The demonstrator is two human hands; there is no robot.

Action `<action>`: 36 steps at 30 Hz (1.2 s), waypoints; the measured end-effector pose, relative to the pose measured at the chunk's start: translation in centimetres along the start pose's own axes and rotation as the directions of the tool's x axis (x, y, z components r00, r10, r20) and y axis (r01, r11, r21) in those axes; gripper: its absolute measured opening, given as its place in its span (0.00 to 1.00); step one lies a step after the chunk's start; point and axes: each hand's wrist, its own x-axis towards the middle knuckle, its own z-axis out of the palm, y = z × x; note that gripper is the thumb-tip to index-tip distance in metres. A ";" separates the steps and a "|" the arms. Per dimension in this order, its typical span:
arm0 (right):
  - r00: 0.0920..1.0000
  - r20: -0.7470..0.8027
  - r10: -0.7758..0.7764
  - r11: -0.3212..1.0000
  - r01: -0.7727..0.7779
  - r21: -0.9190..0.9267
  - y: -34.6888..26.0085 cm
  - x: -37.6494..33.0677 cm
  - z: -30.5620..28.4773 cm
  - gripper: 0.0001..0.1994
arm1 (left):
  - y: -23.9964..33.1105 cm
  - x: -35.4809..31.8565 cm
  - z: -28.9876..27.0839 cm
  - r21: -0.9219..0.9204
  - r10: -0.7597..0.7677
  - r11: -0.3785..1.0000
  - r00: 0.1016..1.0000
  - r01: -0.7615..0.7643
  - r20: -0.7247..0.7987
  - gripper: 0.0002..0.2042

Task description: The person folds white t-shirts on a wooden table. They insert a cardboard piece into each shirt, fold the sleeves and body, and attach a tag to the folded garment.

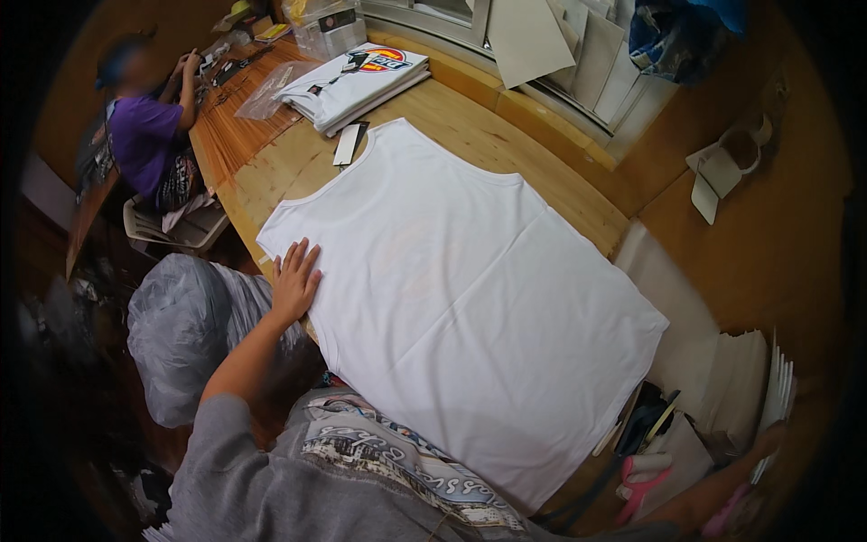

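Observation:
A white sleeveless shirt (470,298) lies spread out on the wooden table, its neckline toward the far side. My left hand (296,282) rests flat on its left edge near the armhole, fingers spread. A black and white hang tag (348,144) sticks out by the neckline. My right arm stretches to the lower right, and my right hand (768,444) is beside a stack of pale card sheets (739,384). That hand is dim and its fingers are too unclear to make out.
Folded white printed shirts (361,86) are piled at the table's far end near clear plastic bags. A person in purple (144,135) sits at the far left. A grey plastic bag (176,334) stands left of me. Pink-handled scissors (639,488) lie at lower right.

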 end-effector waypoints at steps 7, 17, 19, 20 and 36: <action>0.876 -0.375 -0.305 0.940 0.214 -0.264 -9.1 -3.8 -6.3 0.04 | 4.8 -0.6 -2.0 -0.145 0.174 0.968 0.962 -0.207 -0.208 0.21; 0.040 -0.494 -0.868 -0.015 0.994 0.106 -36.5 -36.3 -14.3 0.09 | 25.0 -1.0 -7.2 -0.455 0.727 -0.295 0.507 0.840 0.464 0.33; 0.013 -0.473 -0.881 -0.147 0.943 0.299 -37.7 -38.2 -14.8 0.09 | 24.9 -0.8 -7.1 -0.633 0.638 -0.357 0.674 0.687 0.372 0.29; 0.073 -0.497 -0.865 -0.161 0.897 0.413 -37.9 -37.7 -14.8 0.10 | 23.6 0.1 -6.8 -0.686 0.612 -0.289 0.680 0.667 0.403 0.28; 0.544 0.339 -0.768 -0.030 -0.559 0.829 -47.9 -35.2 2.2 0.18 | -2.3 13.1 -4.4 -0.571 0.115 0.818 0.951 0.072 0.286 0.29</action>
